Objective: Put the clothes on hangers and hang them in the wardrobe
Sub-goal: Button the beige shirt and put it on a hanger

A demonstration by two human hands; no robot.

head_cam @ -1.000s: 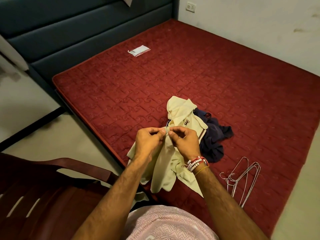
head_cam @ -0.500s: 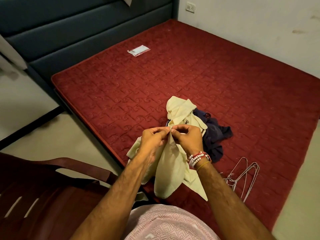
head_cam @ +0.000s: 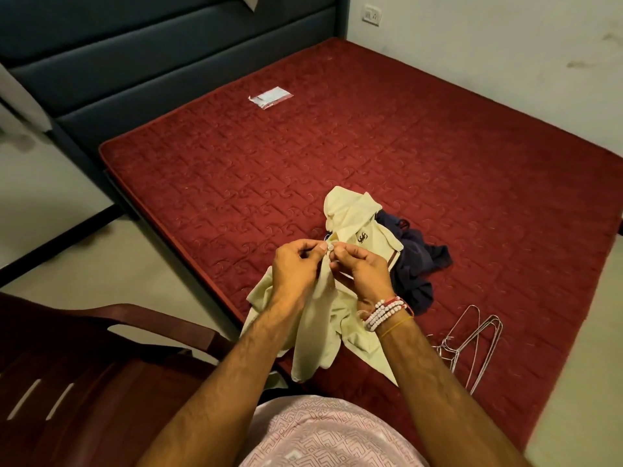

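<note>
A pale yellow polo shirt (head_cam: 350, 217) with a small dark chest logo lies bunched on the red mattress (head_cam: 404, 146), its lower part hanging over the near edge. My left hand (head_cam: 296, 271) and my right hand (head_cam: 362, 271) both pinch its placket at a small white button between my fingertips. A dark navy garment (head_cam: 414, 264) lies crumpled just right of the shirt. Several thin wire hangers (head_cam: 472, 345) lie on the mattress near the front right. The wardrobe is out of view.
A dark red plastic chair (head_cam: 101, 365) stands at my left, close to the bed's edge. A small clear packet (head_cam: 270, 97) lies far back on the mattress. A blue padded headboard (head_cam: 168, 45) runs behind it; a pale wall bounds the right.
Both hands stay together at the shirt's placket, shifting slightly. The button now shows between my fingertips, and the hanging cloth has swung a little.
</note>
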